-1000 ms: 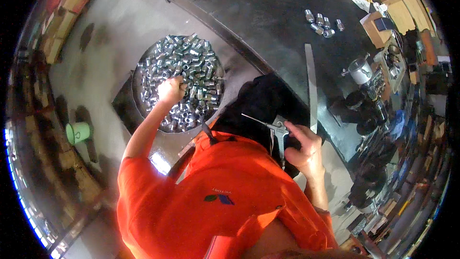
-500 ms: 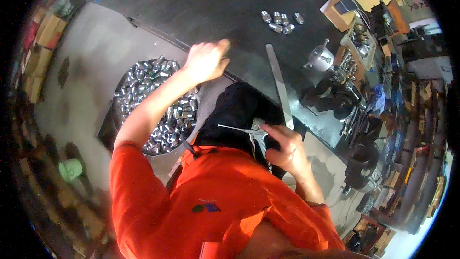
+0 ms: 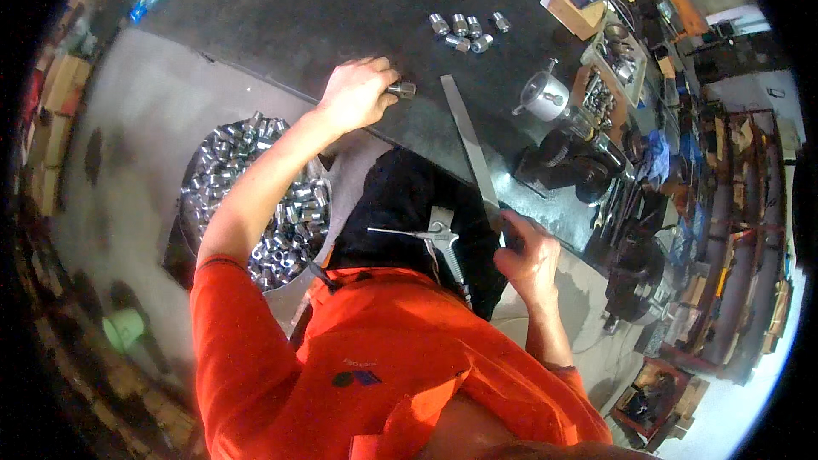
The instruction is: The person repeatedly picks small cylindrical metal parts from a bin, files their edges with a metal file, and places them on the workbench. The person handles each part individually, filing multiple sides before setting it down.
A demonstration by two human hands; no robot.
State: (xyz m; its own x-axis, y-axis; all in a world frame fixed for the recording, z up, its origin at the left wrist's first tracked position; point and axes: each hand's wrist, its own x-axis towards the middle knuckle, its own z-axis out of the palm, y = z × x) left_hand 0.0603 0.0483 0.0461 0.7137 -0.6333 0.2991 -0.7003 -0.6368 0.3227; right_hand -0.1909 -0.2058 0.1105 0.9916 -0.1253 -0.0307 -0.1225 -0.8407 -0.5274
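Observation:
My left hand [image 3: 356,95] is closed round a small metal fitting [image 3: 402,89] at the near edge of the dark tabletop. A long flat file [image 3: 467,138] lies slantwise across the table edge, and my right hand [image 3: 530,262] is closed on its near end, where a dark handle partly shows. On my lap rests a silver air blow gun [image 3: 440,239], touched by neither hand. Under my left forearm stands a round tub full of shiny metal fittings [image 3: 294,243]. Several more fittings [image 3: 461,25] stand and lie in a group on the tabletop.
Beyond the file sit a grey metal cup-shaped part [image 3: 545,95] and dark tooling [image 3: 571,158]. Trays of small parts [image 3: 601,94] line the right side, with loaded shelves [image 3: 733,238] further right. A green cup [image 3: 124,329] is on the floor at left.
My right hand has left the air blow gun, which now lies on my lap, and has closed on the file's near end. A fitting now shows in my left hand. The view has shifted.

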